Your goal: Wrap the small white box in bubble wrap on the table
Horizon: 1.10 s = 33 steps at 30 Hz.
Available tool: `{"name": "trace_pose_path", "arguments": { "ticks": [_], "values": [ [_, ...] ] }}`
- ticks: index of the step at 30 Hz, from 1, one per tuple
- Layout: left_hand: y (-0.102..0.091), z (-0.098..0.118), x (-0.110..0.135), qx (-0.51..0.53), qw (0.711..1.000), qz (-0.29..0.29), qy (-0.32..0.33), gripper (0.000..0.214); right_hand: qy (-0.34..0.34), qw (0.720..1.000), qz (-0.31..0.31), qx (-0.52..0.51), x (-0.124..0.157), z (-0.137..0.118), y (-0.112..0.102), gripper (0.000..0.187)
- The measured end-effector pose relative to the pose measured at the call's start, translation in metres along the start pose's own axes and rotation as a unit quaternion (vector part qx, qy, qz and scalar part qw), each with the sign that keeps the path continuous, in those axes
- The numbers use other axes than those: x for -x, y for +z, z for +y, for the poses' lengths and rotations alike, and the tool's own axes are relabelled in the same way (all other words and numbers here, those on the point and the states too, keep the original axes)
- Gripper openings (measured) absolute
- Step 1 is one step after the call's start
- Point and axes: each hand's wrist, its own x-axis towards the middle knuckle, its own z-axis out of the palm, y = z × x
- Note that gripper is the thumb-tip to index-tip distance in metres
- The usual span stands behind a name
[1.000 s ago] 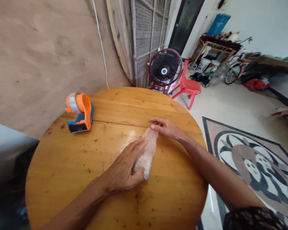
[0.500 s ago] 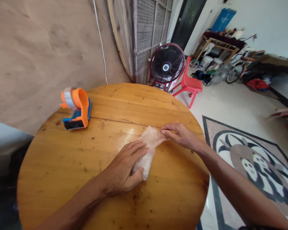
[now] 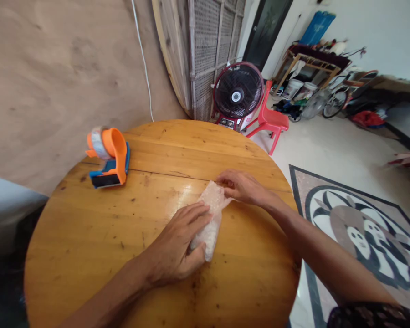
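A narrow bundle of whitish bubble wrap (image 3: 210, 228) lies slantwise on the round wooden table (image 3: 99, 255). What is inside it is hidden. My left hand (image 3: 179, 239) grips the bundle from the left, fingers across its top and thumb at its near end. At the far right corner, my right hand (image 3: 241, 187) has its fingers closed on a loose flap of the wrap, close against the bundle. Its fingertips are partly hidden. Apart from both hands, an orange and blue tape dispenser (image 3: 111, 157) with a roll of tape stands at the table's far left.
A plywood-like panel (image 3: 71, 68) borders the table's far left side, with a white cord (image 3: 143, 59) hanging down it. Beyond the far edge stand a fan (image 3: 237, 91) and a red plastic chair (image 3: 271, 120). A panda floor mosaic (image 3: 365, 237) lies to the right.
My right hand has moved left and inward, bringing the loose flap closer to the bundle. My left hand stays on the bundle in nearly the same place.
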Motion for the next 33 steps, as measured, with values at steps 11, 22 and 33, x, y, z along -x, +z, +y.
{"name": "trace_pose_path", "arguments": {
  "ticks": [11, 22, 33],
  "values": [
    [0.001, 0.0, 0.003, 0.007, 1.0, 0.001, -0.01, 0.058, -0.056, 0.997, -0.017, -0.056, 0.0, 0.012, -0.001, 0.049],
    [-0.001, 0.0, 0.003, -0.001, 1.0, -0.015, -0.009, 0.054, -0.044, 0.995, -0.007, -0.086, -0.003, 0.018, 0.005, 0.033],
    [0.0, -0.001, 0.003, 0.004, 1.0, -0.021, -0.014, 0.056, -0.078, 0.982, 0.02, -0.17, -0.007, 0.028, 0.008, 0.008]
  ]
}}
